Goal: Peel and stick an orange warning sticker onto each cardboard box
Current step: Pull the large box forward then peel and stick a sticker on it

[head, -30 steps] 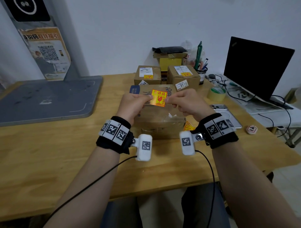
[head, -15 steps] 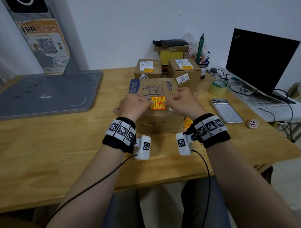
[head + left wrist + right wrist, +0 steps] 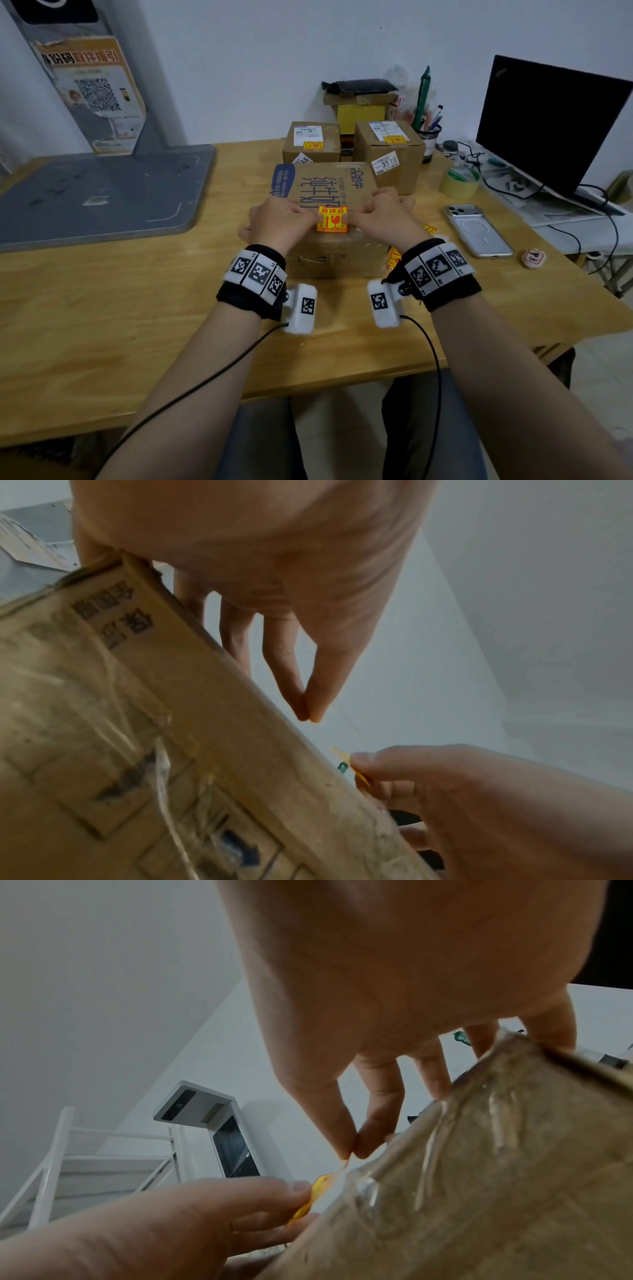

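An orange warning sticker point(image 3: 333, 219) is held flat just over the near part of the top of a large cardboard box point(image 3: 329, 185). My left hand point(image 3: 313, 217) pinches its left edge and my right hand point(image 3: 352, 217) pinches its right edge. I cannot tell whether the sticker touches the cardboard. The left wrist view shows the left thumb and forefinger pinched together point(image 3: 308, 715) beside the box point(image 3: 137, 723). In the right wrist view the sticker point(image 3: 315, 1196) shows edge-on next to the box point(image 3: 479, 1177). Two smaller boxes point(image 3: 311, 140) point(image 3: 390, 144) behind each carry an orange sticker.
Spare orange stickers point(image 3: 394, 257) lie to the right of the large box. A phone point(image 3: 478, 229), a tape roll point(image 3: 459, 183), a pen cup point(image 3: 430, 132) and a dark screen point(image 3: 555, 126) fill the right. A grey board point(image 3: 99, 195) covers the table's left.
Both hands have lowered the sticker from the air in front of me down to the near part of the large box's top. The view has tilted down with them.
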### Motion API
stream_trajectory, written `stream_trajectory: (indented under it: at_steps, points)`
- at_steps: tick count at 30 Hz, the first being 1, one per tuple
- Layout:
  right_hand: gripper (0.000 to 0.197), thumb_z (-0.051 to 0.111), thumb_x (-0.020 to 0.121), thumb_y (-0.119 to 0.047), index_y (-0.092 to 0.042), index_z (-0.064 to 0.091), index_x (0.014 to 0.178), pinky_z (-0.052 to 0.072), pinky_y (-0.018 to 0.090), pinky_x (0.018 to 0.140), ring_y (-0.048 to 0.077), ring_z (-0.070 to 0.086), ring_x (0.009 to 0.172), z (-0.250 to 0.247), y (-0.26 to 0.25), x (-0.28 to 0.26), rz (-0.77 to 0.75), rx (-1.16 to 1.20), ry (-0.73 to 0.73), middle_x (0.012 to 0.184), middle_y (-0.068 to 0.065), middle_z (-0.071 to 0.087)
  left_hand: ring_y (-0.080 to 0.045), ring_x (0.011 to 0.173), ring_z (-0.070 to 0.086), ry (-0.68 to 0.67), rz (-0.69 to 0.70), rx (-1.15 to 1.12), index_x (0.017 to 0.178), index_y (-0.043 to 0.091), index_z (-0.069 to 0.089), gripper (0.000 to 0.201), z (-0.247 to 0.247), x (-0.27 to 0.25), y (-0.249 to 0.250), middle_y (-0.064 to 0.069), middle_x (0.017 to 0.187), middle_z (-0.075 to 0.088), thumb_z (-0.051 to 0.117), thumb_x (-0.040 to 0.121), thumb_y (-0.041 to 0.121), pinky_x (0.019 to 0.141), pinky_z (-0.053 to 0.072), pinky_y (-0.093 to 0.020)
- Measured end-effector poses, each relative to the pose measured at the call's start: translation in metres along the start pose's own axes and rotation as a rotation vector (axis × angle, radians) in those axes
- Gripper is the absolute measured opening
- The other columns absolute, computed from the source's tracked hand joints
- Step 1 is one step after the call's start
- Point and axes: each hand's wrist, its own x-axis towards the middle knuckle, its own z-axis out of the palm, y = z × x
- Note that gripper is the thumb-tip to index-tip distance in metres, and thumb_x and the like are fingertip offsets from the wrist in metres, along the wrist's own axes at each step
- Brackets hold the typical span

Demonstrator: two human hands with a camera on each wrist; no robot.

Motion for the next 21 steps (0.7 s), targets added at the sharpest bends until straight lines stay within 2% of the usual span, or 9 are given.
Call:
stream_trajectory:
  at_steps: [2,5,7,10,15,21]
  points:
    - [0.024,0.067,0.093,-0.05,-0.027,0.073,0.093,0.028,0.041,0.113,0.033,0.023,0.139,0.0007,-0.0007,-0.0004,0.001,-0.004,0.0,0.142,0.008,0.037,-0.025,0.137,0.041,-0.002,0.004,0.0,0.076,0.035,0.074,0.019,0.0009,0.0013,-0.0019,0.019,0.137,0.063,0.076,0.079,0.053,0.111,0.026,-0.056]
    - [0.024,0.067,0.094,-0.048,-0.029,0.068,0.08,0.03,0.043,0.114,0.034,0.025,0.137,0.002,-0.0011,-0.0011,0.008,0.003,-0.004,0.137,0.007,0.037,-0.024,0.137,0.04,-0.004,0.006,0.007,0.092,0.033,0.08,0.025,0.0031,0.0027,-0.0041,0.021,0.138,0.062,0.076,0.078,0.053,0.11,0.026,-0.056]
    - [0.022,0.066,0.093,-0.049,-0.031,0.07,0.083,0.03,0.046,0.116,0.034,0.025,0.136,0.0032,-0.0013,-0.0011,0.01,-0.001,0.005,0.13,0.005,0.036,-0.023,0.137,0.04,0.0,0.01,0.018,0.097,0.032,0.081,0.03,0.0041,0.0029,-0.0052,0.02,0.138,0.062,0.075,0.078,0.054,0.109,0.026,-0.056]
    - [0.021,0.065,0.093,-0.05,-0.032,0.07,0.085,0.028,0.049,0.116,0.035,0.026,0.136,0.0042,-0.0018,-0.0006,0.008,-0.016,0.005,0.13,0.005,0.037,-0.023,0.136,0.041,0.012,0.017,0.031,0.09,0.035,0.081,0.025,0.0051,0.0037,-0.0067,0.021,0.138,0.061,0.076,0.077,0.055,0.108,0.027,-0.056]
    - [0.03,0.066,0.093,-0.05,-0.03,0.064,0.07,0.026,0.053,0.118,0.036,0.024,0.138,0.0039,-0.0036,-0.0009,0.018,-0.012,-0.005,0.138,0.009,0.037,-0.022,0.137,0.04,0.017,0.018,0.042,0.087,0.035,0.081,0.023,0.0058,0.0047,-0.0085,0.022,0.137,0.06,0.075,0.078,0.055,0.108,0.027,-0.055]
    - [0.029,0.067,0.091,-0.05,-0.029,0.066,0.069,0.027,0.055,0.118,0.035,0.026,0.135,0.0044,-0.0034,-0.0014,0.031,-0.014,-0.001,0.137,0.006,0.038,-0.021,0.136,0.039,0.019,0.027,0.041,0.086,0.035,0.081,0.021,0.0065,0.003,-0.0091,0.024,0.138,0.06,0.076,0.079,0.054,0.106,0.026,-0.053]
